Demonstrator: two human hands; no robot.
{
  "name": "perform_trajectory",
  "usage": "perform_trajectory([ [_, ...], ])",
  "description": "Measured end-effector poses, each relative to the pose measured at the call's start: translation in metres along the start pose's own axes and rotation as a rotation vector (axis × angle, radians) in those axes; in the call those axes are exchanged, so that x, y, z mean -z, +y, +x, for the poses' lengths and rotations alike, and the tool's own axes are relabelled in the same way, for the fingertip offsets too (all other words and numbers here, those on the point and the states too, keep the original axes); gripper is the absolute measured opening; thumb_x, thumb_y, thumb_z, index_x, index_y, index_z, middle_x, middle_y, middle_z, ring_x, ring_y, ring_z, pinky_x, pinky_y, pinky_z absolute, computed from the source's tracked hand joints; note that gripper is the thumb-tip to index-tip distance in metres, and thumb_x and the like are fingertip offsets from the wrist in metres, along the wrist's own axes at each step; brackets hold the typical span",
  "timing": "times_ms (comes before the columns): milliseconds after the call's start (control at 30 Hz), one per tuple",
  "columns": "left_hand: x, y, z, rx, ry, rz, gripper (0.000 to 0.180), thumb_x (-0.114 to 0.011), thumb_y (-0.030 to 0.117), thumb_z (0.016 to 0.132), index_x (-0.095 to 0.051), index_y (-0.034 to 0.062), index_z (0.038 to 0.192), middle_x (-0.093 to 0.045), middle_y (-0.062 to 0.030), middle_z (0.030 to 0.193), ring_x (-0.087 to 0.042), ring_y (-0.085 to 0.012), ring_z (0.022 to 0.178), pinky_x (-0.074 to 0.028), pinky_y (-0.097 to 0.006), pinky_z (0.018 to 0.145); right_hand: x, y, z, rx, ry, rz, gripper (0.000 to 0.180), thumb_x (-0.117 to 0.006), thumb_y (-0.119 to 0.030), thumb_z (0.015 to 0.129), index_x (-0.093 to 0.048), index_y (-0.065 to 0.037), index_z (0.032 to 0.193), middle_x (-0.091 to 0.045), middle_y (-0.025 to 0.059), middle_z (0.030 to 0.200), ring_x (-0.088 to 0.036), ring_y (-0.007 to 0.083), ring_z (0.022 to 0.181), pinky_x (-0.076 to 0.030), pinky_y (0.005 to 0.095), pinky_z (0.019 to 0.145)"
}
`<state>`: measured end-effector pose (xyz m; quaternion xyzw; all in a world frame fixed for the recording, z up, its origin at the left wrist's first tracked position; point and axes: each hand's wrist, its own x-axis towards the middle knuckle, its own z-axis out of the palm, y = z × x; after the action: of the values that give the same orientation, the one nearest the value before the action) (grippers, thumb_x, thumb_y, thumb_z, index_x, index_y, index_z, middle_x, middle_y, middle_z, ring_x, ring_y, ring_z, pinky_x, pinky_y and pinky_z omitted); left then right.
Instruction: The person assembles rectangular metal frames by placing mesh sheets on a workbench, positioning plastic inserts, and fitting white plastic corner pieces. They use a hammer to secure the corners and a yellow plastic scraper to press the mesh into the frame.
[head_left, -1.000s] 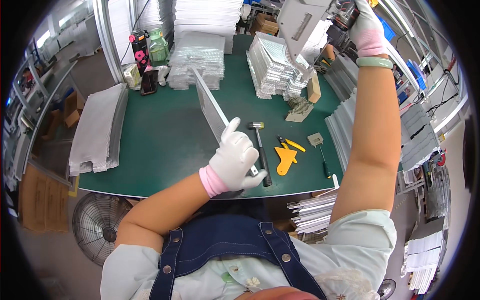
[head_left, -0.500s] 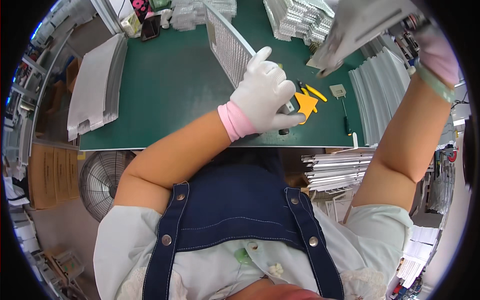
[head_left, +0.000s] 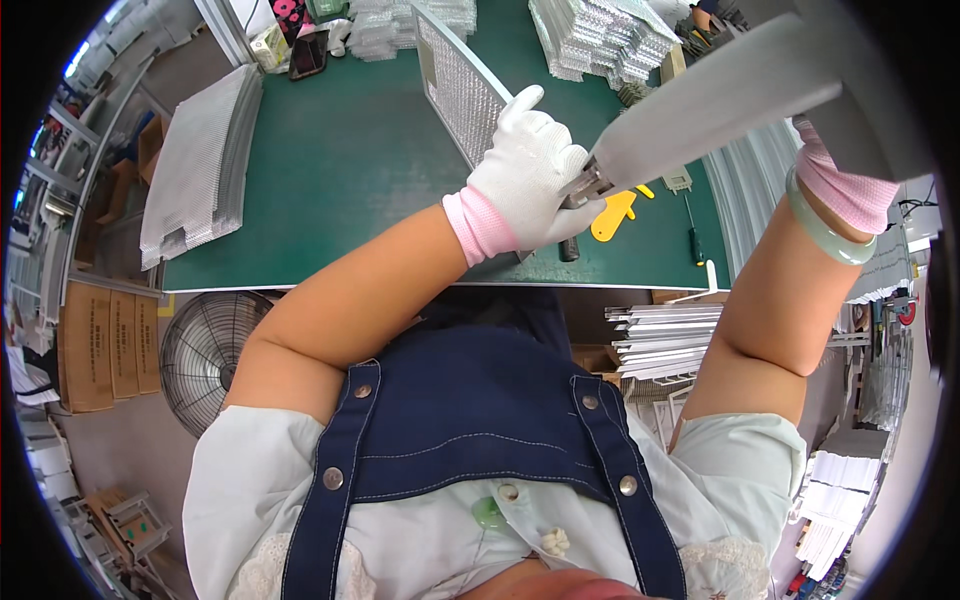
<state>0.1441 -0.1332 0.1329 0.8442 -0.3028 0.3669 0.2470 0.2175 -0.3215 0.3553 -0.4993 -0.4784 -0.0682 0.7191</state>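
Observation:
My left hand [head_left: 530, 175], in a white glove with a pink cuff, is closed round the near end of a thin framed mesh panel [head_left: 458, 85] standing on edge. My right hand [head_left: 848, 185] shows only its pink cuff. A large grey long-nosed tool [head_left: 730, 85], its exact kind unclear, hides the fingers and appears to be in that hand's grip. The tool's metal tip reaches the near end of the panel beside my left thumb; contact cannot be made out. Just right of that thumb lies a flat yellow piece [head_left: 612, 216], near a dark cylindrical end [head_left: 569, 249].
The green table [head_left: 330, 170] bears stacked mesh sheets [head_left: 200, 165] at left and more mesh stacks [head_left: 600, 45] at the back. A screwdriver [head_left: 696, 245] and grey strips [head_left: 755, 190] lie at right. A floor fan [head_left: 210, 360] stands below the left edge.
The grey tool has come down and left, its tip now beside my left hand. My right forearm has lowered and moved inward. The left hand and panel have barely moved.

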Motion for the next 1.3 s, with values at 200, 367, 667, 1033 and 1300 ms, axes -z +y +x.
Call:
perform_trajectory([
  [200,-0.003,0.003,0.002,-0.001,0.000,-0.009,0.031,-0.068,0.038,0.076,-0.063,0.0072,0.071,-0.056,-0.0120,0.065,-0.059,-0.0319,0.070,-0.034,-0.055,0.103,-0.010,0.011,-0.011,-0.078,0.008,0.074,0.021,-0.057,-0.012,0.093,-0.064,0.003,0.108,-0.070,0.0109,0.097,-0.069,0.0211,0.081,-0.058,0.0314,0.073],
  [367,0.004,0.008,0.007,0.023,0.026,-0.014,0.031,-0.066,0.038,0.079,-0.067,0.0097,0.092,-0.060,-0.0107,0.078,-0.058,-0.0336,0.084,-0.031,-0.056,0.106,-0.035,0.036,-0.017,-0.231,-0.018,0.289,0.023,-0.057,-0.012,0.095,-0.064,0.004,0.109,-0.070,0.0120,0.100,-0.070,0.0216,0.084,-0.059,0.0315,0.075],
  [667,-0.002,0.005,0.006,-0.074,0.045,0.216,0.035,-0.063,0.042,0.081,-0.068,0.0077,0.087,-0.054,-0.0103,0.072,-0.059,-0.0309,0.080,-0.033,-0.055,0.107,-0.043,0.066,-0.008,-0.295,0.182,0.315,0.019,-0.057,-0.014,0.095,-0.064,0.001,0.102,-0.069,0.0078,0.087,-0.067,0.0152,0.068,-0.058,0.0297,0.062],
  [1033,-0.003,0.002,0.006,-0.049,-0.010,0.201,0.035,-0.064,0.043,0.080,-0.068,0.0086,0.077,-0.057,-0.0097,0.069,-0.061,-0.0294,0.077,-0.032,-0.051,0.109,-0.014,0.066,-0.021,-0.241,-0.004,0.252,0.016,-0.058,-0.010,0.094,-0.065,-0.001,0.106,-0.068,0.0042,0.089,-0.063,0.0120,0.069,-0.054,0.0284,0.062],
  [1300,-0.009,0.002,0.011,-0.009,-0.061,0.120,0.033,-0.065,0.042,0.079,-0.067,0.0090,0.075,-0.057,-0.0106,0.067,-0.061,-0.0307,0.076,-0.033,-0.053,0.109,-0.009,0.060,-0.032,-0.116,0.160,0.064,0.015,-0.062,-0.011,0.090,-0.066,-0.004,0.103,-0.068,0.0042,0.090,-0.065,0.0131,0.072,-0.054,0.0286,0.066],
])
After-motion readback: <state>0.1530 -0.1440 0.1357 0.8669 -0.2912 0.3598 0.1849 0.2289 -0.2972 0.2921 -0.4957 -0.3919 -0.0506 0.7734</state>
